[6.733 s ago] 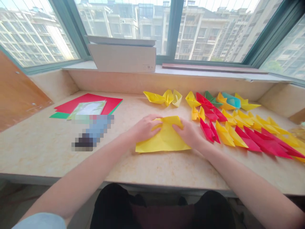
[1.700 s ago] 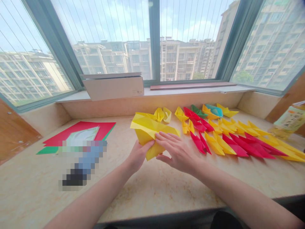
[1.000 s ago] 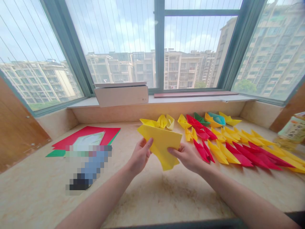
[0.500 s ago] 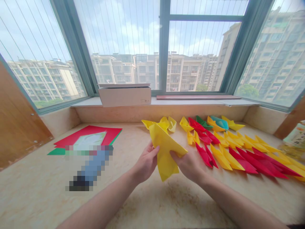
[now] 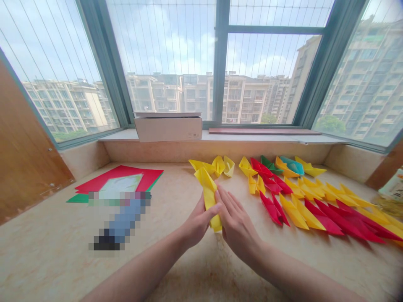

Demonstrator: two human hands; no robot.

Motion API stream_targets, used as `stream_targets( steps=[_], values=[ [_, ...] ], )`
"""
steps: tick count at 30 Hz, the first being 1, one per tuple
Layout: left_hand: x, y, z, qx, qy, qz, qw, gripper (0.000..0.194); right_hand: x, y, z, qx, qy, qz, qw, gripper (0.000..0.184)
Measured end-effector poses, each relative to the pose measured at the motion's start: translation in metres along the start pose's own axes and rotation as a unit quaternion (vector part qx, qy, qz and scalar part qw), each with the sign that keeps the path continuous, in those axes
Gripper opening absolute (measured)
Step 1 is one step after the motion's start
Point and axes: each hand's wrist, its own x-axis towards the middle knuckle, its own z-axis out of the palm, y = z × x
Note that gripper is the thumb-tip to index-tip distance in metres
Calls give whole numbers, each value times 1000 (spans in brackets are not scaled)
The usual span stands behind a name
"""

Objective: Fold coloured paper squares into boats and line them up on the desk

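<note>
Clock positions are read from the yellow paper (image 5: 208,191) in my hands, with 12 o'clock toward the window. The yellow paper is folded narrow and held up over the tabletop (image 5: 63,239), directly in front of me. Its upper end points to 11 o'clock and its lower end to 6 o'clock.

My left hand (image 5: 197,220) grasps the paper from 8 o'clock, with the thumb laid along the near face. My right hand (image 5: 234,216) lies flat against the side at 4 o'clock, fingers extended together. The right thumb is hidden, so I cannot tell whether this hand grips or only presses.

At 12 o'clock, behind the upper end of the paper, stand two yellow boats (image 5: 218,165) and one pale yellow boat (image 5: 229,167). The paper overlaps part of this group in view; contact cannot be determined.

From 2 to 3 o'clock, folded boats stand close together in rows: red boats (image 5: 277,212), more yellow boats, a green boat (image 5: 269,163) and a blue boat (image 5: 297,166). At 3 o'clock, a container (image 5: 393,184) is cut off by the edge of view.

Between 9 and 10 o'clock, red sheets (image 5: 151,178) lie over a green sheet (image 5: 78,198), with a pale packet (image 5: 121,184) on top. Between 8 and 9 o'clock is a blue and dark pixelated object (image 5: 126,222); its identity is unreadable.

On the sill (image 5: 121,135), a white box (image 5: 168,129) sits at 11 o'clock and a maroon board (image 5: 264,131) between 1 and 2 o'clock.
</note>
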Motion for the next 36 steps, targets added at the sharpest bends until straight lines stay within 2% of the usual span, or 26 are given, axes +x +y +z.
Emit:
stream_targets(
  steps=[4, 7, 11, 16, 19, 21, 23, 25, 27, 29, 36],
  values=[
    [3, 3, 2, -41, 37, -31, 998, 55, 3, 0, -6, -37, -27, -19, 999, 75],
    [8, 6, 3, -33, 75, -56, 995, 50, 4, -1, -6, -26, -54, -39, 997, 79],
    [13, 5, -2, -6, 140, -62, 988, 47, 4, 1, -5, 76, -105, -20, 991, 86],
    [15, 5, -8, -21, 136, -60, 989, 47, 1, 15, -16, 235, -142, 18, 961, 83],
    [15, 10, -10, -39, 133, -61, 988, 51, -2, 25, -19, 345, -121, 96, 926, 69],
    [14, 15, -11, -63, 120, -49, 989, 57, -2, 29, -17, 411, -88, 170, 891, 57],
    [13, 18, -13, -81, 104, -40, 990, 63, 0, 33, -14, 483, -81, 239, 839, 50],
    [12, 20, -15, -87, 94, -37, 991, 66, 2, 35, -13, 552, -108, 285, 776, 52],
    [11, 19, -17, -88, 85, -36, 992, 66, 5, 38, -14, 582, -141, 307, 740, 53],
    [11, 18, -19, -84, 75, -33, 993, 63, 6, 40, -17, 566, -153, 318, 745, 50],
    [11, 20, -28, -12, 31, -36, 999, 58, 7, 44, -23, 466, -148, 320, 812, 43]
  ],
)
